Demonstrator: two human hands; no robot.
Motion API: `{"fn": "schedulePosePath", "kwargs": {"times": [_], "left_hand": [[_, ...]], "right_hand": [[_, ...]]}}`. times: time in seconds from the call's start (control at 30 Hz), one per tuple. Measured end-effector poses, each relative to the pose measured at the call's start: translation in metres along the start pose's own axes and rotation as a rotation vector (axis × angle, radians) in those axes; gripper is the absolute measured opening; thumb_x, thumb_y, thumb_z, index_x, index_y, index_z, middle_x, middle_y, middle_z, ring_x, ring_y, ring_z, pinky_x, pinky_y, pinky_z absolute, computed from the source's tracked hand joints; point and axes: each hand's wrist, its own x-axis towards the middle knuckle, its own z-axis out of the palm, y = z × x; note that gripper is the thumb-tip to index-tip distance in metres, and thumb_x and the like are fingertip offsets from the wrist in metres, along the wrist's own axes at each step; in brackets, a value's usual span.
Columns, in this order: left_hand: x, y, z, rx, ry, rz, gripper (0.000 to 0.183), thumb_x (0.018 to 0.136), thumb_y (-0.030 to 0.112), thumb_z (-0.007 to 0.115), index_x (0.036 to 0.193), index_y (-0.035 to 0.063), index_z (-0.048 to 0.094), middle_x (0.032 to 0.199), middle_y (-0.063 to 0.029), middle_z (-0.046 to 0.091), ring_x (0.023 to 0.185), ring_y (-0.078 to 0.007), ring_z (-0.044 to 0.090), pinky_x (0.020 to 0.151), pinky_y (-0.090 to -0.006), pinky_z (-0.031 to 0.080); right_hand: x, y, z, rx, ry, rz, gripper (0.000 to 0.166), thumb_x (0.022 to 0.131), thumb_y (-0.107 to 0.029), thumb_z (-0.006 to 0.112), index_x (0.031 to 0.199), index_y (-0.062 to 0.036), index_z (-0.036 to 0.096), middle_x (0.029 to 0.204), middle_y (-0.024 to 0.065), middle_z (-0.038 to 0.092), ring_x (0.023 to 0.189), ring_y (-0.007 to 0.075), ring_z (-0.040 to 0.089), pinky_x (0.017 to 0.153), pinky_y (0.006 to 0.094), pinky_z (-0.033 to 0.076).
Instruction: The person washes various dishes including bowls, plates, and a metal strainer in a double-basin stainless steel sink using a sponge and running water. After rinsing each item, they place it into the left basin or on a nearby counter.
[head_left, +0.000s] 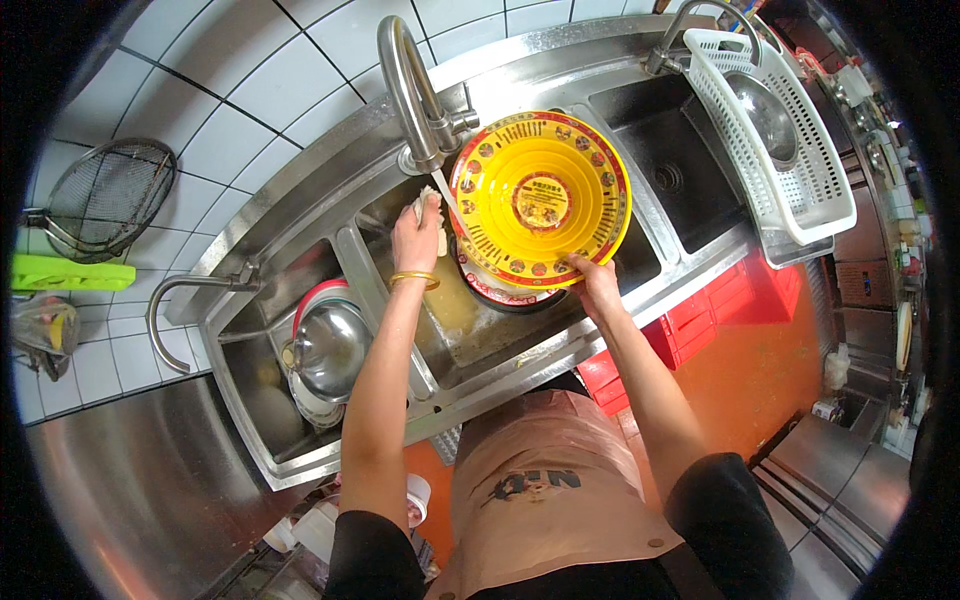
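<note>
My right hand (598, 283) grips the near rim of a large yellow patterned bowl (491, 196), tilted so its inside faces me above the middle sink basin (480, 341). Gripped in my left hand (417, 238) is a pale cloth (441, 238), just left of the bowl. Water runs from the tall gooseneck faucet (409, 90) onto the bowl's left rim. Beneath the yellow bowl, partly hidden by it, a red-and-white patterned bowl (499, 289) sits in the basin. Cloudy liquid covers part of the basin floor.
The left basin holds a metal bowl (334, 351) and other dishes. At the right basin's far side stands a white perforated basket (810, 150) with a metal bowl inside. A second faucet (169, 300) curves over the left counter. A mesh strainer (112, 199) hangs on the tiled wall.
</note>
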Motion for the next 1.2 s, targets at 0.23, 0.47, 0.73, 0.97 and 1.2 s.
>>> {"fn": "schedulePosePath", "kwargs": {"times": [0.23, 0.47, 0.73, 0.97, 1.2], "left_hand": [[-0.030, 0.087, 0.031, -0.339, -0.412, -0.022, 0.068, 0.099, 0.057, 0.028, 0.126, 0.0017, 0.057, 0.106, -0.0136, 0.068, 0.094, -0.0168, 0.064, 0.081, -0.0299, 0.049], [-0.039, 0.012, 0.084, 0.500, -0.320, 0.593, 0.027, 0.077, 0.017, 0.068, 0.104, 0.0134, 0.066, 0.103, -0.0120, 0.059, 0.102, -0.0312, 0.054, 0.095, -0.0404, 0.041], [-0.068, 0.038, 0.140, 0.135, -0.158, 0.521, 0.036, 0.088, 0.009, 0.052, 0.123, -0.0008, 0.051, 0.127, -0.0202, 0.054, 0.118, -0.0352, 0.051, 0.100, -0.0418, 0.041], [-0.052, 0.001, 0.048, 0.541, -0.519, 1.230, 0.053, 0.088, 0.019, 0.055, 0.137, 0.0007, 0.043, 0.139, -0.0157, 0.047, 0.127, -0.0277, 0.048, 0.105, -0.0369, 0.041], [0.018, 0.008, -0.011, 0.797, -0.615, 1.394, 0.051, 0.083, 0.006, 0.051, 0.134, 0.0103, 0.048, 0.140, -0.0098, 0.049, 0.119, -0.0299, 0.054, 0.096, -0.0364, 0.050]], "right_hand": [[0.013, 0.017, -0.005, -0.057, 0.128, 0.020, 0.024, 0.084, -0.004, 0.058, 0.108, 0.0018, 0.060, 0.092, 0.0121, 0.069, 0.070, 0.0207, 0.069, 0.052, 0.0300, 0.057], [-0.007, 0.002, 0.024, -0.015, -0.002, -0.034, 0.026, 0.083, 0.001, 0.059, 0.108, 0.0057, 0.060, 0.097, 0.0123, 0.068, 0.082, 0.0213, 0.067, 0.073, 0.0333, 0.055], [-0.004, -0.010, 0.034, 0.058, 0.059, -0.065, 0.023, 0.093, -0.019, 0.060, 0.108, -0.0018, 0.061, 0.089, 0.0072, 0.067, 0.067, 0.0168, 0.066, 0.052, 0.0304, 0.054], [-0.032, -0.050, 0.026, -0.080, 0.014, 0.030, 0.022, 0.087, -0.004, 0.055, 0.108, 0.0027, 0.059, 0.092, 0.0123, 0.067, 0.074, 0.0226, 0.069, 0.061, 0.0371, 0.061], [-0.013, -0.064, 0.002, -0.044, 0.026, 0.050, 0.026, 0.083, -0.002, 0.057, 0.108, 0.0062, 0.059, 0.096, 0.0150, 0.068, 0.079, 0.0251, 0.069, 0.068, 0.0389, 0.060]]}}
